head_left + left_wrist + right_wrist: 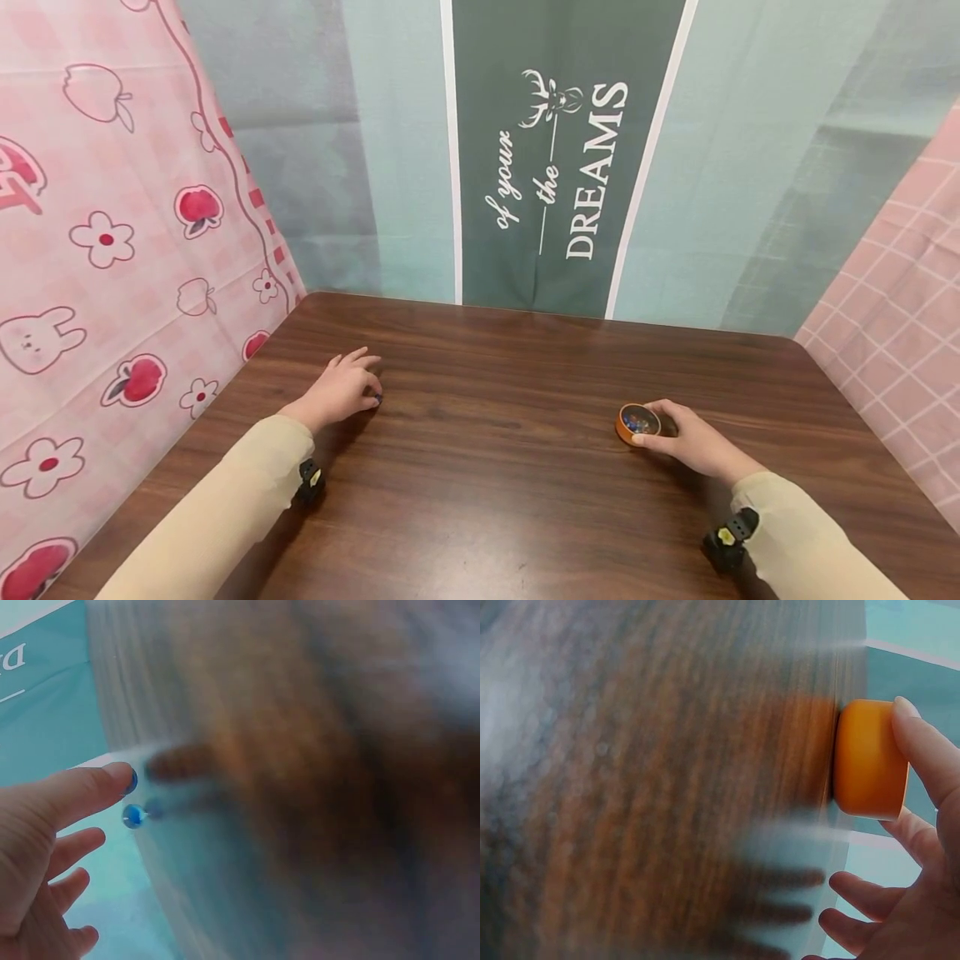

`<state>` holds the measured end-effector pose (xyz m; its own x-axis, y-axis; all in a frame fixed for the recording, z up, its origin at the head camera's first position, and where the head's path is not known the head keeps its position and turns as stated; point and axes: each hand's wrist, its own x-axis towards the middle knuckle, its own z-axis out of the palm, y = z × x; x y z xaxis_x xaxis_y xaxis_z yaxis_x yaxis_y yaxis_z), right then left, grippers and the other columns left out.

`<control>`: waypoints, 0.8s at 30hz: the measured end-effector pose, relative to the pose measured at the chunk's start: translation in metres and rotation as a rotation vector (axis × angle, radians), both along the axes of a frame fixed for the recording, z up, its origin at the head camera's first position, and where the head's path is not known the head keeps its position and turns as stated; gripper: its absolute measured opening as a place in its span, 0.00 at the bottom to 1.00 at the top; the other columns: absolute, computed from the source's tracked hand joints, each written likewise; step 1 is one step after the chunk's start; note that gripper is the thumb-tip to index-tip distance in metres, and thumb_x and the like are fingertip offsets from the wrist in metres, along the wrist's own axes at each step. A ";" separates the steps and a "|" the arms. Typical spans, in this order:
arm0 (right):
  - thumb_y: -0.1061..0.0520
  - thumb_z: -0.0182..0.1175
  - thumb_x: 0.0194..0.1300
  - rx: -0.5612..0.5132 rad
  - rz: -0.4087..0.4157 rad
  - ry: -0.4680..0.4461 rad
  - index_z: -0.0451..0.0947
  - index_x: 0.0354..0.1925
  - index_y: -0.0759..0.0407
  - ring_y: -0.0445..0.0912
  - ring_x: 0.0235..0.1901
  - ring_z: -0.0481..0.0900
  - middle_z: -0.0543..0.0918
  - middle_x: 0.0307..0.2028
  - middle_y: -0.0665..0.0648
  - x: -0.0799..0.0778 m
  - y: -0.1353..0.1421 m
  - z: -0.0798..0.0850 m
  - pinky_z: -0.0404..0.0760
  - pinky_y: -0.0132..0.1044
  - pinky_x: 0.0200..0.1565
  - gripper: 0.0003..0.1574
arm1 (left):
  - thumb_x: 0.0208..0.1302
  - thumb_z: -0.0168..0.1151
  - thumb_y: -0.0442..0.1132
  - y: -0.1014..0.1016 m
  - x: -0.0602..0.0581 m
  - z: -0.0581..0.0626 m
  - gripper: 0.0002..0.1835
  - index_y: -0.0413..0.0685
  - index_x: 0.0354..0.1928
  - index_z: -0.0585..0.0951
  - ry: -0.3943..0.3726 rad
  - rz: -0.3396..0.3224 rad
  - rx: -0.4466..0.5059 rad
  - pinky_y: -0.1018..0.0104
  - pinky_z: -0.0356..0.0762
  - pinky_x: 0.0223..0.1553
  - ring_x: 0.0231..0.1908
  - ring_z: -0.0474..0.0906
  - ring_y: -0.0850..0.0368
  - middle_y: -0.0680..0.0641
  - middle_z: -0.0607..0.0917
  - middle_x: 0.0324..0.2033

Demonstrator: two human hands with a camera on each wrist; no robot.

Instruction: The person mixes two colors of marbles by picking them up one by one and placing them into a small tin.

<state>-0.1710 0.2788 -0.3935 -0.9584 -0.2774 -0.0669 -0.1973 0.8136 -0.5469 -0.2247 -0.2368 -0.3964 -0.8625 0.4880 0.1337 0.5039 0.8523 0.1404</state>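
Note:
My left hand (343,392) is low over the left part of the wooden table. Its thumb and index finger pinch a small blue glass marble (131,782), mostly hidden behind the thumb tip in the left wrist view. Just beside that lies a second blue marble (133,817) on the tabletop. On the right, an orange round bowl (625,428) stands upright with several blue and other coloured marbles inside. My right hand (693,437) grips its rim between thumb and index finger, the other fingers spread apart.
The dark brown wooden table (480,492) reaches back to a blue-green curtain (405,150) with white lettering. A pink patterned cloth (142,275) hangs at the left, a pink checked one (900,308) at the right. Each wrist wears a black camera.

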 end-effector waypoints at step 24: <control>0.41 0.63 0.58 -0.037 0.000 -0.030 0.68 0.54 0.69 0.62 0.52 0.71 0.74 0.49 0.68 0.000 0.000 0.004 0.69 0.58 0.49 0.38 | 0.51 0.71 0.42 0.010 -0.002 0.012 0.04 0.52 0.27 0.85 0.031 0.000 0.059 0.30 0.45 0.58 0.68 0.43 0.34 0.37 0.67 0.63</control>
